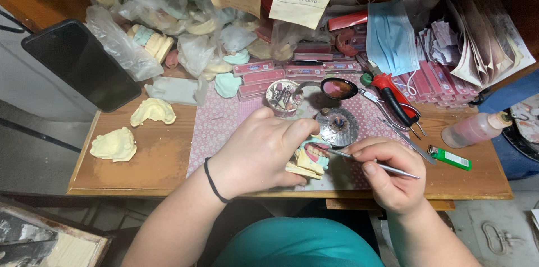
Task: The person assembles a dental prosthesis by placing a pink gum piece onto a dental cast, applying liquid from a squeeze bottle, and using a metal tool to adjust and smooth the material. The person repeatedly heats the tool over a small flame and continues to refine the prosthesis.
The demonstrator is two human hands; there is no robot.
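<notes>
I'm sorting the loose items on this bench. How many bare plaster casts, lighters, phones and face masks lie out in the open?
Pale yellow plaster casts on the bare wood at left: 2
Green lighter: 1
Black phone: 1
Blue face mask: 1
Total: 5

Warm, even overhead light, sharp centre, dim corners, slight wide-angle bending.

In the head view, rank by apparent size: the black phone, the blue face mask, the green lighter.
1. Black phone, largest, though it may sit nearer the camera.
2. Blue face mask, clearly smaller than the phone.
3. Green lighter, by far the smallest.
</notes>
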